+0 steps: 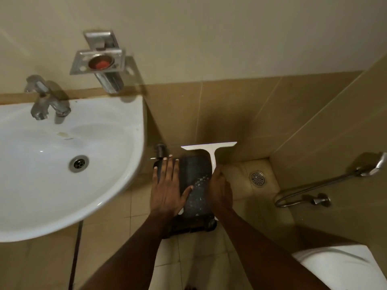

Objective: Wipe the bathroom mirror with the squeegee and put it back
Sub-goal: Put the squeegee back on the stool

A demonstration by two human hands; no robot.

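Head view, looking down into a tiled bathroom corner. The right hand (219, 190) is clenched around the lower handle of the white squeegee (211, 152), whose blade end points away from the person, close to the wall tiles. The left hand (167, 189) lies flat, fingers spread and gripping nothing, on a dark speckled object (196, 185) between the two hands (its identity cannot be told; small pale marks on its surface are too blurred to read). Left of the left hand hangs the white basin (117, 185) with a metal tap (48, 101); above it a metal wall holder (98, 61) carries something red. Right of the right hand lie a round floor drain (257, 179) and a spray hose (326, 181) on the side wall. A white toilet rim (335, 266) shows beside the right forearm. No brand or label is legible.
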